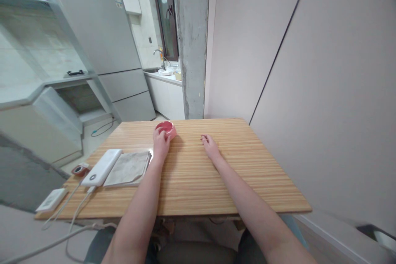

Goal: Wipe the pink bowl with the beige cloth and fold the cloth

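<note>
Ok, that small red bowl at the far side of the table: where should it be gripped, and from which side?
Probably by the rim, from the near left. The red bowl sits upright and open-topped on the table, and the left hand already touches its near side. The right hand lies flat, apart from it; nothing crowds the bowl.

bright, even daylight | soft shadows | edges warped | slight blur

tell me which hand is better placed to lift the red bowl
Left. The left hand already rests on the red bowl, while the right hand lies flat on the table, apart from it.
</note>
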